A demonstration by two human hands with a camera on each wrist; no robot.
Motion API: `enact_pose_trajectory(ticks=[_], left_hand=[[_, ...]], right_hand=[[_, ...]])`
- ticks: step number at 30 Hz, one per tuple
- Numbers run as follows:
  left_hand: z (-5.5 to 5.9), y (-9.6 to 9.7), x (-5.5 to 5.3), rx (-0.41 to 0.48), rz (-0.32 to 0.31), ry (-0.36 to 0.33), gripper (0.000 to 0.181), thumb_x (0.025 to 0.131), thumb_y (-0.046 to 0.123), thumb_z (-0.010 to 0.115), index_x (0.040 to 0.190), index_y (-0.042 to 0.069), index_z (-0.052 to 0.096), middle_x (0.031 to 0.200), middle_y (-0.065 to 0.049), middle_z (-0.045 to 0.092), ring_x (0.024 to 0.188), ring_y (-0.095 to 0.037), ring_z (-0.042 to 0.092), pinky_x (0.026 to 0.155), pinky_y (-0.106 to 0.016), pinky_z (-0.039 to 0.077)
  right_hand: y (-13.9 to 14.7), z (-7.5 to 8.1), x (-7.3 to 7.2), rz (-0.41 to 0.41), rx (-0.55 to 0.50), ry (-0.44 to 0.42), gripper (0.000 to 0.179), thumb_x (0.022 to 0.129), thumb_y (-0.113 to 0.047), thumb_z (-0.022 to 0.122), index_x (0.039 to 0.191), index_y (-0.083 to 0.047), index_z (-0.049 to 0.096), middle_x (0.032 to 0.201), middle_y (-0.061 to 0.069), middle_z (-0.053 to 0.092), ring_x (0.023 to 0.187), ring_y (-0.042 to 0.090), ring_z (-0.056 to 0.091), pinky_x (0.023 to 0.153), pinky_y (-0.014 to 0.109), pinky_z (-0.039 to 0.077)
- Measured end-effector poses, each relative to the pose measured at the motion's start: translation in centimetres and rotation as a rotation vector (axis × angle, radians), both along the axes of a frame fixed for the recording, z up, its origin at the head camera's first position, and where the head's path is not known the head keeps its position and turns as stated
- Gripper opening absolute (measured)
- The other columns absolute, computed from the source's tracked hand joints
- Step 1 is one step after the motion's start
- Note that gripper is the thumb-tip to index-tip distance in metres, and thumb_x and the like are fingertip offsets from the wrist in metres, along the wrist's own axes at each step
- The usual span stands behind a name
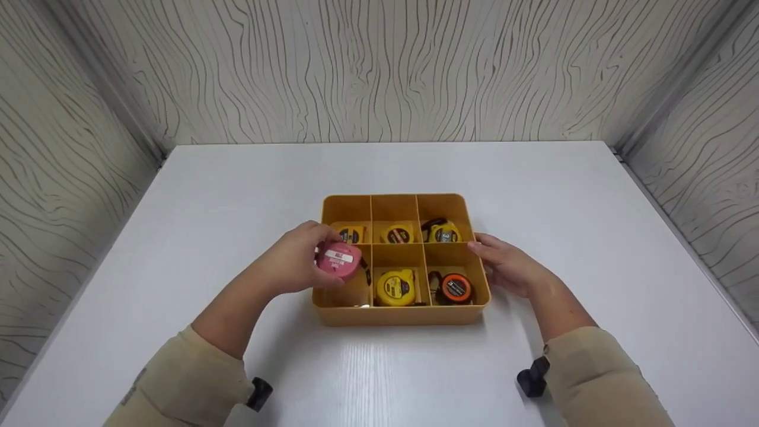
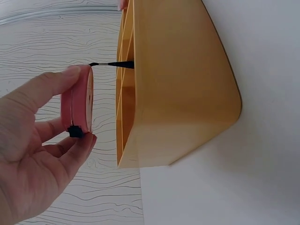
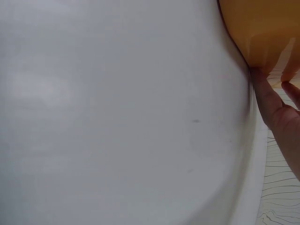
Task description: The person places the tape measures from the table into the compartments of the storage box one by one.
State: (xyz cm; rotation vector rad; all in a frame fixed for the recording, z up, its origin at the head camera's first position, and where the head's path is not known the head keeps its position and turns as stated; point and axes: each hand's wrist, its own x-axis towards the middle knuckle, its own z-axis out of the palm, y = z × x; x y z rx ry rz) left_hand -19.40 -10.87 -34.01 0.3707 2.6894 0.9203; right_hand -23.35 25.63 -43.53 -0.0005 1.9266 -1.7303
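A yellow-orange six-compartment box (image 1: pixel 400 316) stands on the table. My left hand (image 1: pixel 296 258) pinches a round pink tape measure (image 1: pixel 339 261) between thumb and fingers above the front left compartment. In the left wrist view the pink tape measure (image 2: pixel 76 98) is held on edge beside the box's rim, and its black strap (image 2: pixel 122 64) reaches toward the opening. My right hand (image 1: pixel 510 265) holds the box's right side, thumb at the rim and fingers against the outer wall. In the right wrist view a fingertip is at the box's (image 3: pixel 267 42) lower edge.
Yellow tape measures (image 1: pixel 398 287) sit in the front middle and all three back compartments. A black and orange tape measure (image 1: pixel 455 288) lies in the front right one. Wood-patterned panels (image 1: pixel 379 71) border the white table (image 1: pixel 249 184) at the back and sides.
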Motion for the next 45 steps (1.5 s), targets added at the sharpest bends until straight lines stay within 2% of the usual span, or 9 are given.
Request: enact_pose_trajectory(ticks=[9,18,29,33,39,45], left_hand=[[-0.5,0.6,-0.1,-0.036,-0.018,0.0,0.059,0.061,0.026,0.085,0.112,0.014,0.057,0.105,0.002,0.051,0.098,-0.014,0.05,0.087,-0.032,0.049],[-0.8,0.9,0.0,-0.041,0.03,-0.045,0.058,0.061,0.025,0.086,0.11,0.016,0.057,0.102,0.003,0.051,0.098,-0.014,0.05,0.084,-0.032,0.051],[-1.5,1.2,0.0,-0.054,0.028,-0.051,0.059,0.06,0.025,0.086,0.11,0.018,0.056,0.103,0.004,0.05,0.1,-0.015,0.049,0.083,-0.033,0.051],[-1.7,1.3,0.0,-0.069,0.019,-0.049,0.061,0.061,0.025,0.085,0.113,0.016,0.057,0.107,0.002,0.05,0.102,-0.016,0.049,0.085,-0.034,0.05],[-2.0,1.0,-0.1,-0.08,-0.002,-0.022,0.063,0.065,0.025,0.083,0.121,0.01,0.057,0.118,-0.004,0.05,0.109,-0.019,0.049,0.095,-0.035,0.044],[-1.8,0.8,-0.2,-0.071,0.011,-0.034,0.065,0.066,0.027,0.082,0.123,0.011,0.056,0.119,-0.004,0.05,0.111,-0.02,0.047,0.096,-0.036,0.043]], right_hand=[[0.0,0.0,0.0,0.01,0.004,0.022,0.068,0.091,-0.041,0.051,0.145,-0.013,0.021,0.146,0.014,0.027,0.134,0.03,0.026,0.102,0.047,0.032],[0.0,-0.1,0.0,-0.002,0.006,0.017,0.069,0.09,-0.043,0.052,0.145,-0.014,0.022,0.146,0.013,0.027,0.134,0.03,0.026,0.102,0.047,0.033],[0.2,-0.1,0.0,0.006,-0.016,0.014,0.068,0.091,-0.041,0.051,0.145,-0.013,0.021,0.146,0.013,0.028,0.134,0.029,0.027,0.102,0.045,0.034],[0.2,-0.2,0.0,-0.003,-0.013,0.009,0.07,0.091,-0.042,0.052,0.146,-0.013,0.021,0.147,0.013,0.026,0.135,0.029,0.024,0.103,0.046,0.032],[0.2,-0.2,0.0,-0.005,-0.007,0.005,0.071,0.089,-0.043,0.054,0.146,-0.015,0.021,0.148,0.012,0.024,0.136,0.028,0.022,0.102,0.049,0.032],[0.2,-0.2,0.1,-0.004,-0.005,0.005,0.072,0.089,-0.043,0.054,0.146,-0.015,0.021,0.148,0.013,0.024,0.136,0.029,0.021,0.103,0.048,0.03]])
